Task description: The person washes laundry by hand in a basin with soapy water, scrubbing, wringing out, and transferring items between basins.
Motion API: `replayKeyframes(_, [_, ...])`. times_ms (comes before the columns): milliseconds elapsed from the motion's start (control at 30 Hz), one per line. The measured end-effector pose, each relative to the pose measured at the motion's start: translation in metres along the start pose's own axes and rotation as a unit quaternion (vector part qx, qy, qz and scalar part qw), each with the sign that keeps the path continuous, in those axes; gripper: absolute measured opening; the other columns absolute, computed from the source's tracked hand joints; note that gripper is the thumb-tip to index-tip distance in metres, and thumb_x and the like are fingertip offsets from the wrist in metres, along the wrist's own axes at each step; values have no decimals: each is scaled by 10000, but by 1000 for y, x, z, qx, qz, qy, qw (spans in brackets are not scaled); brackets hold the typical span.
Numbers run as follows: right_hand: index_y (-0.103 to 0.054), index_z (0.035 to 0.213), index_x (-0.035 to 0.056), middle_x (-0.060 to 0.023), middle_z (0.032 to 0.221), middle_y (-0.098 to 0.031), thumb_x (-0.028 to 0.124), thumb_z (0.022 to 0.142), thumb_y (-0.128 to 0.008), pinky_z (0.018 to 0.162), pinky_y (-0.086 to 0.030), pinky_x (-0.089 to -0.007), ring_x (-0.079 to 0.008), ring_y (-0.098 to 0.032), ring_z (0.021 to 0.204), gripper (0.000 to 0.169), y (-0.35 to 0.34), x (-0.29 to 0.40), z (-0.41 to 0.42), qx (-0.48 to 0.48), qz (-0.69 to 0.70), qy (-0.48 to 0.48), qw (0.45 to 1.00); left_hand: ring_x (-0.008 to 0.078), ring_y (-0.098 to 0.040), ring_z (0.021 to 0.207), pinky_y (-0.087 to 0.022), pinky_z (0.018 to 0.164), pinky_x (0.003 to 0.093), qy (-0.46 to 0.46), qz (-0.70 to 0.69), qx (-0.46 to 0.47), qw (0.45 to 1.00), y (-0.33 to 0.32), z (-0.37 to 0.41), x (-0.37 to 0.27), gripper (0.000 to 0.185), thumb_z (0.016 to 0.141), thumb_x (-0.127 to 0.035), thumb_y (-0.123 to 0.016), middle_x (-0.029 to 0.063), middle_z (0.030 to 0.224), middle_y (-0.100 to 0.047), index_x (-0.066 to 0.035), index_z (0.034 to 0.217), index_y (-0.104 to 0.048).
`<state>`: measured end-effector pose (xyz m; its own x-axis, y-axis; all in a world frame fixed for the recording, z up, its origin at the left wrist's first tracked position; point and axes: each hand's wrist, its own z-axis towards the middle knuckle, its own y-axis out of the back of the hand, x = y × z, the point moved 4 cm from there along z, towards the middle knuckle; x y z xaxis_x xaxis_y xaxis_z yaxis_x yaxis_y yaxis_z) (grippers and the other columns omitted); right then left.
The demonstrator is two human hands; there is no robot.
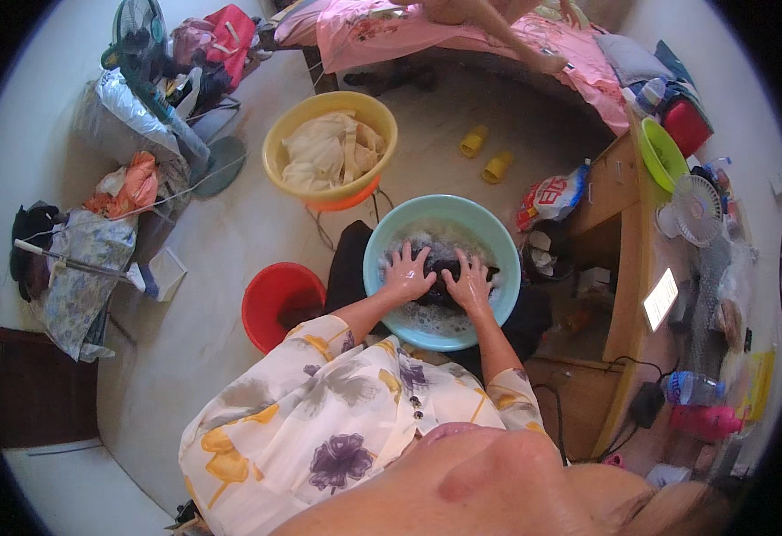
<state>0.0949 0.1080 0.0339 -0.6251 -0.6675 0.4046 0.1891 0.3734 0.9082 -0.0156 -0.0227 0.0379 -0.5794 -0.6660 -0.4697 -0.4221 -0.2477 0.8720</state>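
Note:
A light-blue plastic basin (508, 295) of foamy water stands before me, between my dark-clad legs. Soaked black cloth (439, 292) lies in the suds, partly under my hands. My left hand (409, 273) is palm down at the basin's left side, wet, its fingers spread and its thumb side by the cloth. Beside it, my right hand (469, 281) rests on the cloth with fingers apart and pointing away from me. Neither hand visibly grips the cloth. Foam and cloth hide what lies beneath the palms.
A red bucket (267, 301) stands left of the basin. Beyond it, a yellow basin (273, 151) holds pale cloth, above something orange. Yellow slippers (498, 167) lie on the floor. A wooden desk (615, 321) runs along the right. Another person's arm (508, 33) reaches over the bed (357, 40).

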Motion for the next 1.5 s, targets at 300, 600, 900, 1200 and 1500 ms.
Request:
replayKeyframes(300, [-619, 1208, 92, -232, 1136, -609, 347, 849, -595, 863, -476, -577, -440, -586, 1043, 441, -26, -12, 26, 25, -52, -9, 998, 490, -516, 1128, -514, 823, 577, -40, 56, 36, 997, -29, 27, -3, 424, 850, -246, -601, 272, 1367, -415, -54, 1225, -553])
replayKeyframes(600, [-684, 899, -4, -284, 969, -653, 164, 822, -514, 775, -491, -546, -462, -626, 890, 251, -57, -33, 60, 25, 49, -17, 998, 403, -653, 950, -519, 820, 521, 11, 40, 95, 995, -55, 67, 14, 277, 883, -159, -482, 269, 1088, -625, -44, 1082, -636])
replayKeyframes(900, [-645, 944, -26, -291, 976, -630, 245, 896, -506, 815, -467, -529, -466, -590, 931, 308, -178, -138, 97, -112, 148, -28, 982, 397, -648, 876, -494, 772, 485, -69, -119, -34, 990, -83, 85, 36, 290, 862, -254, -562, 229, 862, -671, 3, 913, -684])
replayKeyframes(1200, [-640, 826, -35, -190, 763, -611, 267, 836, -689, 667, -469, -403, -342, -623, 724, 306, 18, -28, 28, -163, 287, 23, 944, 123, -553, 585, -425, 566, 328, 105, -419, -14, 902, -3, 67, 15, 422, 818, -396, -699, 48, 575, -581, -21, 625, -673])
replayKeyframes(1500, [-664, 1047, 68, -146, 1131, -627, 343, 847, -683, 861, -474, -473, -332, -580, 1058, 341, 48, -14, -19, -179, 159, 33, 970, 230, -617, 784, -477, 689, 369, -32, -299, -121, 946, 30, 16, -17, 337, 787, -182, -721, 131, 924, -643, -59, 1083, -618])
